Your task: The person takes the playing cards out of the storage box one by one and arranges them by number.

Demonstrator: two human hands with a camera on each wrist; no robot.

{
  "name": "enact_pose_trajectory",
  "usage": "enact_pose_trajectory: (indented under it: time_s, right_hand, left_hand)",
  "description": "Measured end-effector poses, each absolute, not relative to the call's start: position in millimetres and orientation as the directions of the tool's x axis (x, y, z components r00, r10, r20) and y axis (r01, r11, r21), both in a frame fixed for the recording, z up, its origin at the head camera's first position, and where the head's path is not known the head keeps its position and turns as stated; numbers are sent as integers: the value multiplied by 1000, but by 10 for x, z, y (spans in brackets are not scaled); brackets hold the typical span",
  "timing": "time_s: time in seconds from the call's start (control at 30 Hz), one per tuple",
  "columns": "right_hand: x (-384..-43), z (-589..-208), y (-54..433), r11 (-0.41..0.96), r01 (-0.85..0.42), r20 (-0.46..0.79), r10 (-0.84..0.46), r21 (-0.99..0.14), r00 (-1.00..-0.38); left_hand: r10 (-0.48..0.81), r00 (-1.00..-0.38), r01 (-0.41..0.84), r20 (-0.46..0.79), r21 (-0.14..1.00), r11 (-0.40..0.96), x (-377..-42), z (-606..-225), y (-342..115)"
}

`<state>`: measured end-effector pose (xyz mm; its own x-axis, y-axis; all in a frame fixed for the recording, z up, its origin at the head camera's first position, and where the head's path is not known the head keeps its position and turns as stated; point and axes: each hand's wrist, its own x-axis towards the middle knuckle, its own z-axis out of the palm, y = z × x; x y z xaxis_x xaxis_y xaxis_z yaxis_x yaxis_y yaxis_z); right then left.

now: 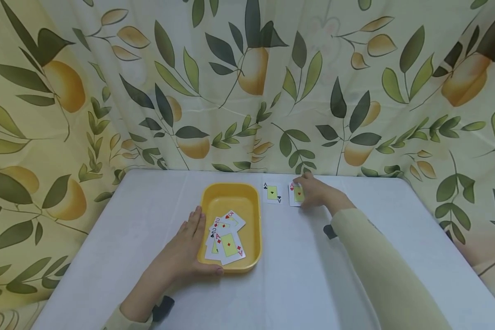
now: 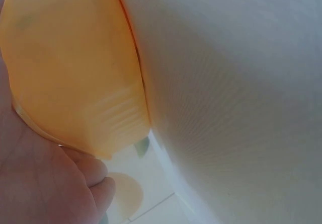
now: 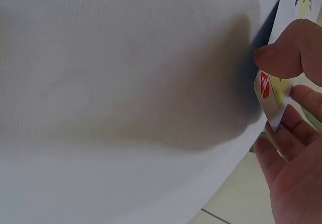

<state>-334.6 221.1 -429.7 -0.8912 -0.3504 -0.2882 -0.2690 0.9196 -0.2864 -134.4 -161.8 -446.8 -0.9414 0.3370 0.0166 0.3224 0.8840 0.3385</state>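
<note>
A yellow plastic tray (image 1: 253, 229) stands on the white-covered table, with several playing cards (image 1: 228, 244) overlapping face up in its front half. Along the tray's left side and front corner rests my left hand (image 1: 185, 250), fingers extended and thumb reaching across the front. The left wrist view shows the palm against the tray wall (image 2: 75, 63). Near the table's far edge, my right hand (image 1: 315, 191) pinches a red ace playing card (image 1: 298, 196) between thumb and fingers. That card (image 3: 271, 90) is tilted up off the cloth in the right wrist view, partly covered by the thumb.
A black ace card (image 1: 272, 193) lies face up between the tray and my right hand. Behind the table's far edge hangs a curtain (image 1: 227, 114) printed with leaves and fruit. The white tablecloth (image 1: 297, 284) spreads in front and to both sides.
</note>
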Motion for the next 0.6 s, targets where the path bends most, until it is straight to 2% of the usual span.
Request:
enact_pose_trajectory:
  time_s: [0.37, 0.6]
  right_hand:
    - [-3342, -4349, 2166, 914, -310, -237, -372, -263, -897]
    - [-3212, -4295, 2086, 903, -325, -179, -381, -280, -907]
  left_hand:
    - [325, -946, 308, 9, 343, 887, -1341, -4462, -1619]
    - [323, -946, 305, 2, 344, 888, -1337, -4462, -1619]
